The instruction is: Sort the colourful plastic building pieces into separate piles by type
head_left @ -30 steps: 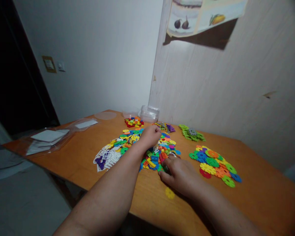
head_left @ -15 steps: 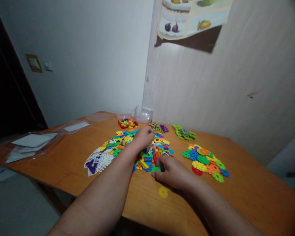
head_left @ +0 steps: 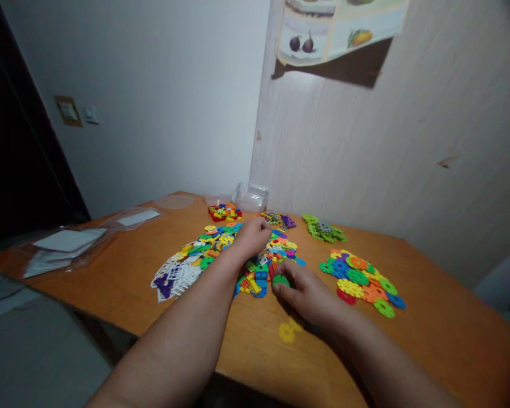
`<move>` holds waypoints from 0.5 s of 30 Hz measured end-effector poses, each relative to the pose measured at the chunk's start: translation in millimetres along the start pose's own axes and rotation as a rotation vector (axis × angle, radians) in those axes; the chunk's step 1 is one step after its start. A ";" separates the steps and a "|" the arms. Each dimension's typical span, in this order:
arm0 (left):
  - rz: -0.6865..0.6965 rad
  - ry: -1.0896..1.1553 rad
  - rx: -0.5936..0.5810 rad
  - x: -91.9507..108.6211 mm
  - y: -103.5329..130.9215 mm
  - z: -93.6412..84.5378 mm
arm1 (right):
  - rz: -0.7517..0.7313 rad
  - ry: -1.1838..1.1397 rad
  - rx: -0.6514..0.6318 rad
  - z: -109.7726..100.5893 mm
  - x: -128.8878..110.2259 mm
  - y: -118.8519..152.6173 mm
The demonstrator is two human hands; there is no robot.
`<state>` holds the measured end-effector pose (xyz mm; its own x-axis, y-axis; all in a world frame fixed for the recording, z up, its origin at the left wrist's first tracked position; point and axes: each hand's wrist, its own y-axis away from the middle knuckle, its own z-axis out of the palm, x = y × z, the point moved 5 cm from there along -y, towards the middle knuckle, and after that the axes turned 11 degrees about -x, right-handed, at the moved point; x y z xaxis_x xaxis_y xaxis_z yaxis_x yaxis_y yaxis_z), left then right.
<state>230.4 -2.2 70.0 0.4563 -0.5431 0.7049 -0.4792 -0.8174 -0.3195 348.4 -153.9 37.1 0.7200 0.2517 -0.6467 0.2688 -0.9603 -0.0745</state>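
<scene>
My left hand [head_left: 255, 235] is closed above the far part of a large mixed pile of coloured toy pieces [head_left: 204, 246]; what its fingers hold, if anything, is hidden. My right hand [head_left: 300, 286] pinches a green disc [head_left: 281, 280] at the pile's near right edge. Beside it lie red, blue and yellow bricks [head_left: 250, 283]. White lattice pieces [head_left: 181, 275] spread over the pile's left end. Nearer the front edge lies a yellow disc [head_left: 286, 333]. A separate group of flower-shaped discs [head_left: 359, 277] is on the right.
At the back of the wooden table [head_left: 131, 283] are small brick pieces [head_left: 224, 212], clear plastic tubs [head_left: 251, 197], grey and purple pieces [head_left: 280, 220] and green pieces [head_left: 325, 229]. Clear bags with white cards [head_left: 63, 241] lie at the left.
The green disc is now between my right fingers, lifted from the pile's near edge. My left hand stays closed over the pile. The view has shifted slightly.
</scene>
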 end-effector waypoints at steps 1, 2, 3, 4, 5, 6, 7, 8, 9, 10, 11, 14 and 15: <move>-0.001 -0.001 0.001 0.6 0.2 -0.6 | 0.005 -0.050 0.044 -7.3 5.2 0.0; 0.001 -0.002 0.003 1.4 0.5 -1.4 | 0.022 -0.091 0.101 -17.4 11.9 0.7; 0.007 -0.002 0.004 2.3 0.9 -2.0 | 0.048 -0.120 0.171 -30.3 20.2 2.3; 0.012 -0.002 0.005 3.2 1.2 -2.5 | 0.079 -0.130 0.239 -44.8 29.8 4.9; 0.016 -0.001 0.004 3.9 1.5 -2.9 | 0.109 -0.117 0.303 -60.7 40.5 8.6; 0.018 0.001 0.004 4.3 1.8 -3.1 | 0.151 -0.092 0.378 -77.8 52.7 13.9; 0.019 0.004 0.003 4.5 2.1 -3.2 | 0.203 -0.049 0.459 -95.0 66.1 20.8; 0.020 0.008 0.002 4.6 2.3 -3.2 | 0.281 0.001 0.557 -111.9 80.7 29.8; 0.021 0.011 0.003 4.6 2.5 -3.2 | 0.357 0.044 0.613 -125.7 95.3 38.3; 0.025 0.013 0.002 4.7 2.6 -3.1 | 0.424 0.077 0.648 -136.7 109.2 46.4; 0.030 0.012 0.001 4.8 2.7 -2.9 | 0.469 0.092 0.660 -144.5 121.7 53.2; 0.030 -0.005 -0.003 4.3 2.3 -2.1 | 0.590 0.070 0.620 -151.6 150.6 66.7; 0.027 -0.012 -0.003 3.9 2.0 -1.9 | 0.598 0.063 0.605 -150.4 155.4 68.4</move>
<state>229.7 -5.6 73.3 0.4523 -0.5675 0.6880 -0.4941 -0.8016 -0.3365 575.0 -162.4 45.7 0.6710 -0.3288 -0.6645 -0.5432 -0.8281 -0.1387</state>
